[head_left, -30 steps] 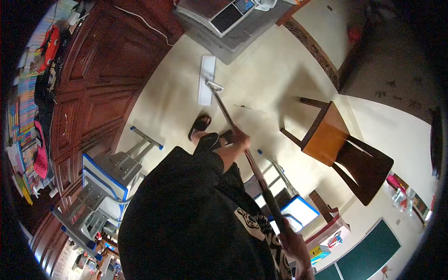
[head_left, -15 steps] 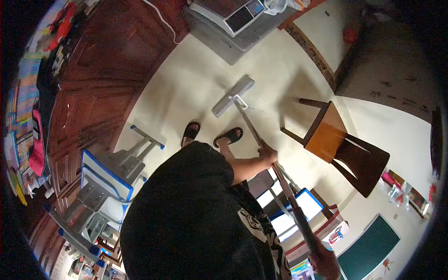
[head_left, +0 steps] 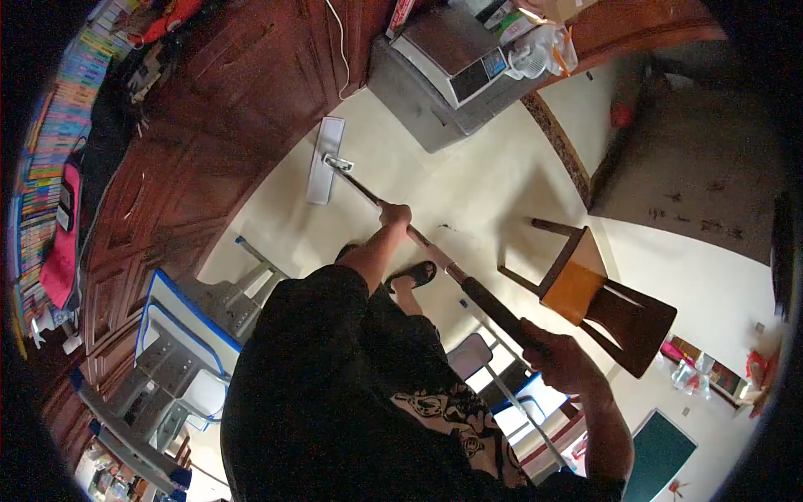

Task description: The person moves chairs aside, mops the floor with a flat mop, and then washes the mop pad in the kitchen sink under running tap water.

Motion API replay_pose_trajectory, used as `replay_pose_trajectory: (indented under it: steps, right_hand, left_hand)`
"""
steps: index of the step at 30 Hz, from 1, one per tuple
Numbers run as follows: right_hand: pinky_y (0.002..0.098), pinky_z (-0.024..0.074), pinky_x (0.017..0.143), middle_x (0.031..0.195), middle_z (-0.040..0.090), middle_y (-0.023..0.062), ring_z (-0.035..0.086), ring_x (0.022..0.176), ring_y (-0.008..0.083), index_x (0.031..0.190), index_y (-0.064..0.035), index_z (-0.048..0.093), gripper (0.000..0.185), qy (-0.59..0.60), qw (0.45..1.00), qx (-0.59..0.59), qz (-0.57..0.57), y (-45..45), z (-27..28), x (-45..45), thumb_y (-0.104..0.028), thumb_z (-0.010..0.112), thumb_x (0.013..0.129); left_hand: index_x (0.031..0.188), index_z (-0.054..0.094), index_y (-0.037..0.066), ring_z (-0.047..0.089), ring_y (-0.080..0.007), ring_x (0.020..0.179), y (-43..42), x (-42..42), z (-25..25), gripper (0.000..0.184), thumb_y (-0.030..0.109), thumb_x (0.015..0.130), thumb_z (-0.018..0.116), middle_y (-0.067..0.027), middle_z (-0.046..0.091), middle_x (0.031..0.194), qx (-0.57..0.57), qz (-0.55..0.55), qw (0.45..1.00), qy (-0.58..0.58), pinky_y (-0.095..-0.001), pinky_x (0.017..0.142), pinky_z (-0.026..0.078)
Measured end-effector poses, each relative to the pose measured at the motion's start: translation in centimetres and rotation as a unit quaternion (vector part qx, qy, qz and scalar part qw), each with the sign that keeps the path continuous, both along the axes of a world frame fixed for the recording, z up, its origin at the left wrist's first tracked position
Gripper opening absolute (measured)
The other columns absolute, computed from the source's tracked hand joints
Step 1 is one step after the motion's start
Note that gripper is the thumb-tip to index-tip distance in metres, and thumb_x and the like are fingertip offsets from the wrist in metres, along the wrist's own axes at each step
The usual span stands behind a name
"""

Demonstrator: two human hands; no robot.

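Fingers are clamping round the mop (head_left: 432, 252) at two places. From the left, a dark wooden cabinet (head_left: 196, 125) is standing near the white head (head_left: 320, 178), which is lying on pale floor (head_left: 468, 184); the left hand (head_left: 395, 216) is gripping the pole (head_left: 358, 188), the right hand (head_left: 556, 356) is grasping the black handle (head_left: 493, 308), and a brown chair (head_left: 575, 286) is standing beside it.

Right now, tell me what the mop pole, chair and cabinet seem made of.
Mop pole: probably glossy metal; its lower part shines silvery.
Chair: likely varnished wood, brown with a sheen.
Cabinet: apparently wood, dark reddish finish, panelled front, though veneer is possible.
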State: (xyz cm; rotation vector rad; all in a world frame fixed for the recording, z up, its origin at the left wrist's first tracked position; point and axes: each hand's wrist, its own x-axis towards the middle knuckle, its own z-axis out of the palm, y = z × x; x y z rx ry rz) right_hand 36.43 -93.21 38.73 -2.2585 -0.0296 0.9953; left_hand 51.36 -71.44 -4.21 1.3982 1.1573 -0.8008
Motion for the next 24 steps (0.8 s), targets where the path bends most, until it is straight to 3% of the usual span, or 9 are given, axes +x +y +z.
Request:
replay_pose_trajectory:
  steps: [3, 9, 11, 13, 15, 17, 20, 22, 24]
  right_hand:
    - [0.0338, 0.0536, 0.081, 0.102, 0.070, 0.0183, 0.069, 0.091, 0.0209, 0.143, -0.0074, 0.043, 0.053, 0.251, 0.950, -0.158, -0.096, 2.0, 2.9, 4.5, -0.013, 0.060, 0.093]
    - [0.0295, 0.0520, 0.077, 0.095, 0.070, 0.0101, 0.063, 0.083, 0.0146, 0.142, -0.0039, 0.044, 0.053, 0.210, 0.952, -0.022, -0.223, -0.6, -1.6, 1.7, -0.007, 0.060, 0.091]
    - [0.0266, 0.0525, 0.068, 0.091, 0.068, 0.0030, 0.059, 0.073, 0.0106, 0.142, -0.0042, 0.044, 0.053, 0.250, 0.910, 0.025, -0.330, -0.1, -2.5, 1.7, -0.005, 0.058, 0.091]
    - [0.0249, 0.0489, 0.059, 0.086, 0.064, 0.0000, 0.054, 0.067, 0.0073, 0.145, -0.0061, 0.041, 0.055, 0.217, 0.946, 0.002, -0.241, -1.8, -5.2, -1.2, -0.008, 0.059, 0.094]
    - [0.0245, 0.0455, 0.053, 0.082, 0.062, -0.0007, 0.050, 0.064, 0.0057, 0.147, -0.0079, 0.037, 0.056, 0.257, 0.924, 0.010, -0.283, -1.5, -6.9, -4.5, -0.011, 0.059, 0.095]
    - [0.0277, 0.0466, 0.052, 0.085, 0.063, 0.0026, 0.055, 0.065, 0.0108, 0.148, -0.0087, 0.036, 0.059, 0.188, 0.935, 0.110, -0.279, -1.7, -8.4, -8.9, -0.005, 0.057, 0.093]
    - [0.0307, 0.0520, 0.057, 0.100, 0.066, 0.0128, 0.063, 0.069, 0.0210, 0.145, -0.0069, 0.038, 0.062, -0.062, 0.996, 0.022, -0.054, -3.1, -7.2, -12.7, 0.002, 0.056, 0.086]
    - [0.0342, 0.0545, 0.064, 0.112, 0.063, 0.0169, 0.065, 0.079, 0.0257, 0.143, -0.0062, 0.039, 0.061, 0.012, 0.998, -0.038, -0.057, -4.3, -3.5, -15.8, 0.001, 0.055, 0.085]
    - [0.0357, 0.0539, 0.071, 0.117, 0.062, 0.0170, 0.064, 0.087, 0.0252, 0.145, -0.0073, 0.038, 0.057, 0.066, 0.987, -0.039, -0.142, -6.7, -1.5, -23.6, -0.004, 0.052, 0.089]
  left_hand:
    - [0.154, 0.004, 0.017, 0.065, -0.0359, 0.098, -2.5, 1.6, -6.4, 0.086, 0.008, 0.083, 0.053, -0.0306, 0.052, 0.124, 0.034, -0.032, 0.999, 0.011, -0.0469, 0.073, 0.059]
    - [0.144, 0.012, -0.005, 0.058, -0.0402, 0.108, -4.8, 6.6, -5.7, 0.080, 0.013, 0.080, 0.055, -0.0301, 0.049, 0.125, 0.077, -0.175, 0.978, -0.081, -0.0432, 0.092, 0.051]
    - [0.143, 0.014, -0.009, 0.055, -0.0399, 0.112, -5.7, 6.5, -13.4, 0.080, 0.014, 0.080, 0.056, -0.0284, 0.049, 0.127, 0.122, -0.402, 0.901, -0.110, -0.0424, 0.091, 0.050]
    - [0.141, 0.015, -0.013, 0.053, -0.0399, 0.116, -6.8, 4.8, -18.0, 0.080, 0.015, 0.080, 0.058, -0.0267, 0.048, 0.129, 0.182, -0.506, 0.834, -0.120, -0.0417, 0.090, 0.050]
    - [0.138, 0.027, -0.011, 0.050, -0.0422, 0.119, -6.1, 3.5, -13.0, 0.068, 0.015, 0.082, 0.056, -0.0276, 0.045, 0.134, 0.241, -0.634, 0.721, -0.139, -0.0469, 0.091, 0.048]
    - [0.131, 0.046, -0.008, 0.045, -0.0460, 0.124, -6.3, 1.4, -14.5, 0.053, 0.017, 0.085, 0.055, -0.0299, 0.041, 0.139, 0.229, -0.645, 0.716, -0.140, -0.0539, 0.093, 0.045]
    - [0.119, 0.063, -0.005, 0.044, -0.0523, 0.121, -8.6, -3.2, -7.5, 0.042, 0.020, 0.086, 0.057, -0.0352, 0.040, 0.139, 0.204, -0.752, 0.611, -0.141, -0.0602, 0.094, 0.042]
    - [0.114, 0.067, -0.005, 0.048, -0.0532, 0.116, -12.5, -10.0, -5.3, 0.040, 0.021, 0.085, 0.059, -0.0373, 0.043, 0.136, 0.244, -0.676, 0.660, -0.217, -0.0611, 0.093, 0.042]
    - [0.123, 0.060, -0.005, 0.049, -0.0506, 0.114, -15.9, -15.1, -4.3, 0.045, 0.019, 0.086, 0.059, -0.0372, 0.040, 0.137, 0.180, -0.770, 0.576, -0.208, -0.0594, 0.092, 0.043]
